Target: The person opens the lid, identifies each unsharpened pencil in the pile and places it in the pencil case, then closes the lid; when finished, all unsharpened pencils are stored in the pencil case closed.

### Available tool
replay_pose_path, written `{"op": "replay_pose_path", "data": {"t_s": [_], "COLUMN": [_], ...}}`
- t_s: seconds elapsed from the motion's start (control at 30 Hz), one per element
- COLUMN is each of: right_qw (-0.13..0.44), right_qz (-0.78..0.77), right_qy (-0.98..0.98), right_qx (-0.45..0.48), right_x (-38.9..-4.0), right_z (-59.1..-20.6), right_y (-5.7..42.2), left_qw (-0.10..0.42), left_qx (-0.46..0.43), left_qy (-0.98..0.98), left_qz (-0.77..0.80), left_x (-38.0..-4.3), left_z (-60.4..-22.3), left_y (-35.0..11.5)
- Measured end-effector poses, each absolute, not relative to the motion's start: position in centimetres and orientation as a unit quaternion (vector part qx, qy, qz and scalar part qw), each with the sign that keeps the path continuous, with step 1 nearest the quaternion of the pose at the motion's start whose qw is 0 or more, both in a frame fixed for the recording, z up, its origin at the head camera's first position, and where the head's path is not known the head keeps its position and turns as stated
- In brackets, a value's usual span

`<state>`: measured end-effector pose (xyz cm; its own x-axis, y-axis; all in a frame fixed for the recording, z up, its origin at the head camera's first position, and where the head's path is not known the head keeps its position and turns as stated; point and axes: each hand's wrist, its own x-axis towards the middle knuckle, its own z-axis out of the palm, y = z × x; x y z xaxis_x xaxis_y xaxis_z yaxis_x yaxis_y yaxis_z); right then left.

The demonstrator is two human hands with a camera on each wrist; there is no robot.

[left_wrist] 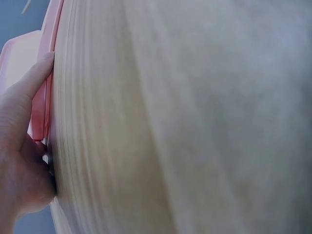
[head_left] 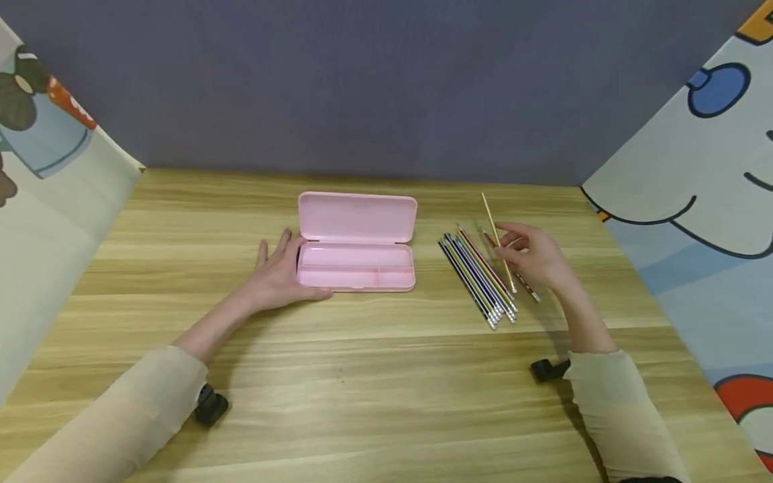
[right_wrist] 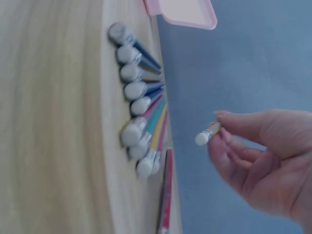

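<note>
A pink pencil case point(head_left: 356, 278) lies with its lid point(head_left: 357, 218) raised. My left hand point(head_left: 280, 272) rests at the case's left end, fingers spread and fairly straight, the thumb along its front edge. In the left wrist view the thumb point(left_wrist: 34, 75) touches the case's wall. My right hand point(head_left: 534, 255) pinches a yellow pencil point(head_left: 490, 218) between thumb and fingers, above the table. Its white eraser end point(right_wrist: 202, 139) points toward the right wrist camera. Left of that hand lies a bunch of pencils point(head_left: 477, 278) in several colours. A dark reddish pencil point(head_left: 528, 287) lies apart, beneath the hand.
The wooden table point(head_left: 362, 382) ends at a dark grey-blue panel point(head_left: 362, 87) at the back. Cartoon-printed panels stand at the left point(head_left: 54, 201) and right point(head_left: 682, 181). Inside the case, low dividers point(head_left: 378, 275) mark off a long front section and a small one at right.
</note>
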<state>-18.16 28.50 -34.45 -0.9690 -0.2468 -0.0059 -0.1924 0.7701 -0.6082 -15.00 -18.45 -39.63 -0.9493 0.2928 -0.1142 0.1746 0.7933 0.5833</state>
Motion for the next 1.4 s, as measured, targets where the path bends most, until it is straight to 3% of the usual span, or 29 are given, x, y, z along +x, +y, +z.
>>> {"op": "replay_pose_path", "data": {"t_s": [0.27,0.7,1.2,1.4], "right_qw": [-0.041,-0.099,-0.037,-0.011], "right_qz": [-0.425,-0.428,-0.216,-0.144], "right_qy": [0.892,0.853,0.880,0.890], "right_qx": [-0.147,-0.282,-0.421,-0.432], "right_x": [-18.0,-20.3,-21.2,-21.2], "right_z": [-32.7,-31.0,-34.1,-35.2], "right_y": [24.5,15.8,9.3,8.1], "left_qw": [0.092,0.086,0.069,0.076], "left_qx": [0.126,0.121,0.124,0.117], "left_qy": [0.941,0.941,0.941,0.942], "left_qz": [0.299,0.304,0.306,0.304], "left_x": [-14.9,-14.9,-14.9,-15.0], "left_z": [-39.7,-40.1,-41.1,-40.9], "left_y": [-18.4,-18.4,-17.5,-18.0]}}
